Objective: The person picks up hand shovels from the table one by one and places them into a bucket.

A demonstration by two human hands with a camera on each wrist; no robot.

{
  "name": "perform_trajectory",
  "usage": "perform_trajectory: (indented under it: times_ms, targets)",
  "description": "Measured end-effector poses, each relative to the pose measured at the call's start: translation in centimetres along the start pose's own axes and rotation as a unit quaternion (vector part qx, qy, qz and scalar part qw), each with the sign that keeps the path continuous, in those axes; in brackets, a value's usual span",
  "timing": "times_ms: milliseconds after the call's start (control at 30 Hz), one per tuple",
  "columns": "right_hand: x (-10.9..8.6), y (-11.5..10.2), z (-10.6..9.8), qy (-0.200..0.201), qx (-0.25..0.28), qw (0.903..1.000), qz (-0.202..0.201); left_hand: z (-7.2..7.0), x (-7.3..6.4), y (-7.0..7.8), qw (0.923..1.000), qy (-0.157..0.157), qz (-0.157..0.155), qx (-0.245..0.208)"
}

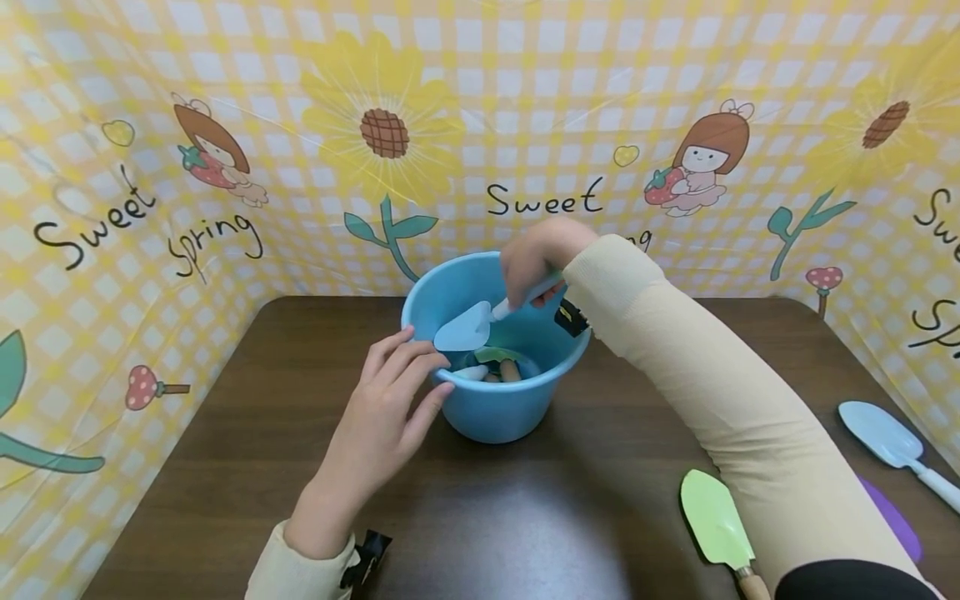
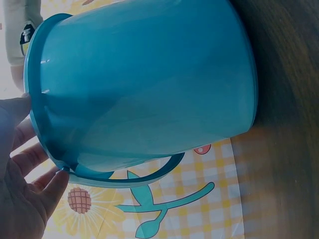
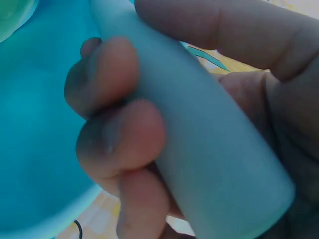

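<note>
Right hand [image 1: 536,260] curled round trowel [image 1: 463,327], which juts toward left hand [image 1: 386,392], spread on bucket [image 1: 495,412] below right hand; probably transfer step, in or out unclear, next likely needing release inside or lift clear.

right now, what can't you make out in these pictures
- Head: most of the purple object is hidden behind the right sleeve.
- Head: the wooden handle of the green trowel is cut off by the bottom edge.
- Head: tools in the blue bucket overlap behind its near rim; no sure count.
- Right wrist: the top edge cuts off the held blue trowel.
</note>
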State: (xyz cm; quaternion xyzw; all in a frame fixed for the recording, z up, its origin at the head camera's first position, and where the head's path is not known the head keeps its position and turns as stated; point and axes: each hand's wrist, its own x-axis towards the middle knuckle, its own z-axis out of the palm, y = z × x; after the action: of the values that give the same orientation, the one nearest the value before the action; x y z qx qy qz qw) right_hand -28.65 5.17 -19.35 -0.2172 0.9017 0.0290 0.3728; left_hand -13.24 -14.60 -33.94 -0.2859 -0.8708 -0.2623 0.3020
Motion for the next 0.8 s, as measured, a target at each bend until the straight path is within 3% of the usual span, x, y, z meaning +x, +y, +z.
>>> perform_trajectory:
  times_ms: [300,800]
  targets:
    - [1.3,-1.1,-0.4,-0.025,-0.022,0.9993,0.019,-0.1,0.0,0.0,0.9999,0.006,0.01,0.002]
    - [2.7,-1.3,0.2,-0.022,-0.028,0.9991,0.023,-0.2,0.0,0.1,1.0,-0.001,0.003,0.001]
